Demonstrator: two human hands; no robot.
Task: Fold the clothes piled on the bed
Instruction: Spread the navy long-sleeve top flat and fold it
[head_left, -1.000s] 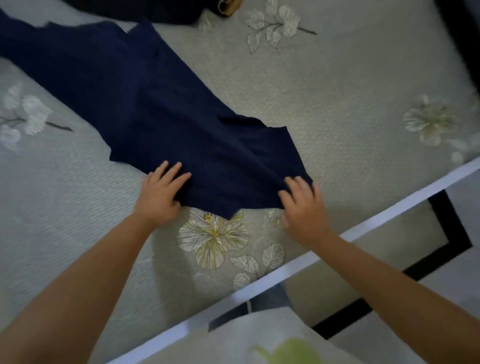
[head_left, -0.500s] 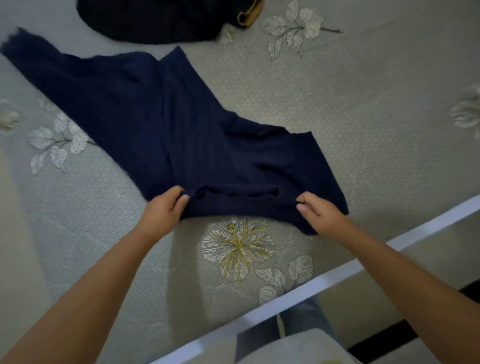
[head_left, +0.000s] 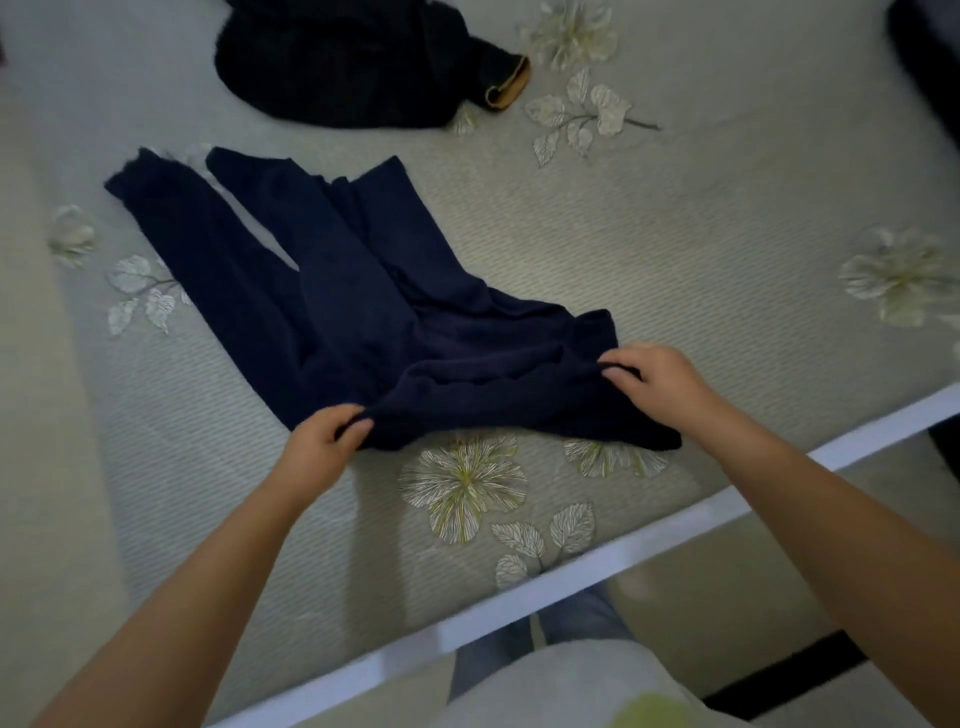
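Observation:
A navy blue pair of leggings (head_left: 358, 291) lies spread on the pale green floral bed cover (head_left: 675, 234), legs pointing to the far left, waist toward me. My left hand (head_left: 324, 441) pinches the near left corner of the waistband. My right hand (head_left: 654, 376) grips the right side of the waistband, which is lifted and bunched a little between the two hands.
A black garment with a tan cuff (head_left: 363, 62) lies heaped at the far side of the bed. The white bed frame edge (head_left: 571, 577) runs diagonally in front of me, with the floor beyond it. Another dark item (head_left: 930, 62) shows at the far right edge.
Both hands went from lying flat on the waist end to grasping the waistband and raising it. The legs have drawn together and the garment lies narrower.

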